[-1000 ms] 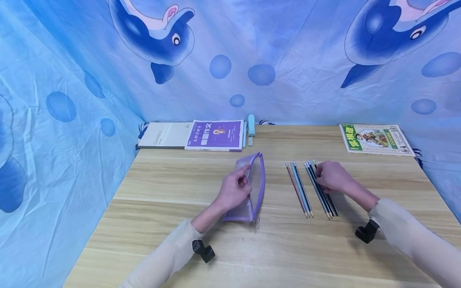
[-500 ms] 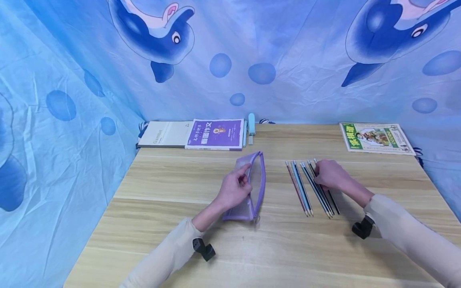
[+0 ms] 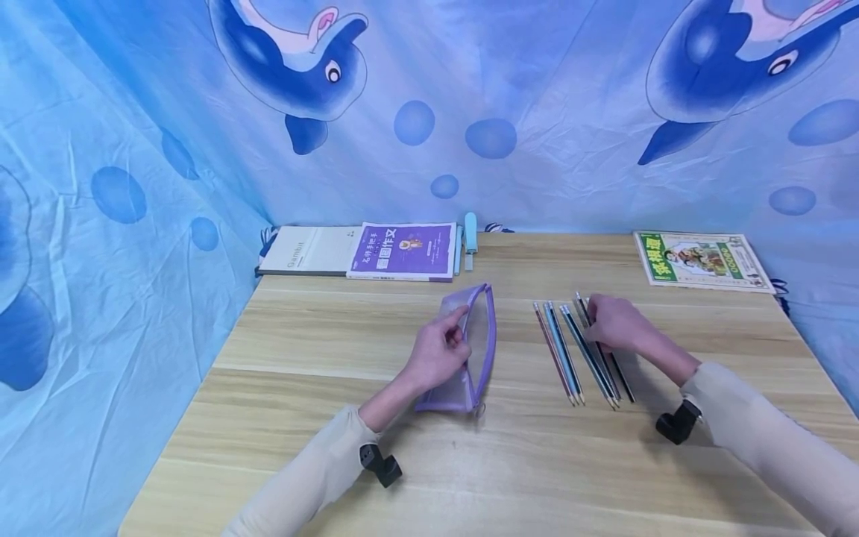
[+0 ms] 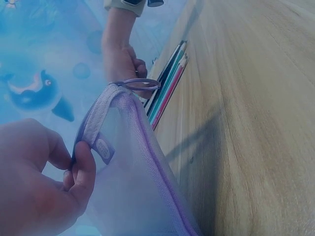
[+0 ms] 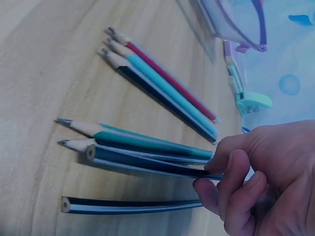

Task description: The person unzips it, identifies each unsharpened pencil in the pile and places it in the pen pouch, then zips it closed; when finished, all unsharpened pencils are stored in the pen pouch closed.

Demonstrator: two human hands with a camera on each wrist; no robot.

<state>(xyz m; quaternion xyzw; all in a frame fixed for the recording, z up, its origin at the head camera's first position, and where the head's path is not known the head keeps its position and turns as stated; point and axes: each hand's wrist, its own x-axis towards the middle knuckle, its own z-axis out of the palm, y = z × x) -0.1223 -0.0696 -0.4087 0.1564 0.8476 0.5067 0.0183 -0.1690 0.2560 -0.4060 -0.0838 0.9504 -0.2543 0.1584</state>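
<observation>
My left hand (image 3: 459, 333) pinches the upper edge of a purple mesh pencil pouch (image 3: 478, 350) and holds its mouth open on the wooden table (image 3: 335, 418). In the left wrist view the left hand (image 4: 74, 164) grips the pouch rim (image 4: 101, 128) near the ring pull (image 4: 139, 84). Several pencils (image 3: 570, 354) lie side by side to the right of the pouch. My right hand (image 3: 599, 325) pinches a dark blue pencil (image 5: 147, 163) with thumb and fingers (image 5: 216, 172), its far end slightly off the table. Another dark pencil (image 5: 123, 205) lies beneath the fingers.
Along the table's back edge lie a white notebook (image 3: 305, 251), a purple book (image 3: 405, 251) and a light blue object (image 3: 470, 233). A green magazine (image 3: 698, 258) sits at the back right. Blue dolphin cloth (image 3: 134, 186) hangs behind and at both sides.
My right hand has shifted slightly left along the pencils and taken hold of one dark pencil, fanning the group a little. The left hand and pouch have stayed put.
</observation>
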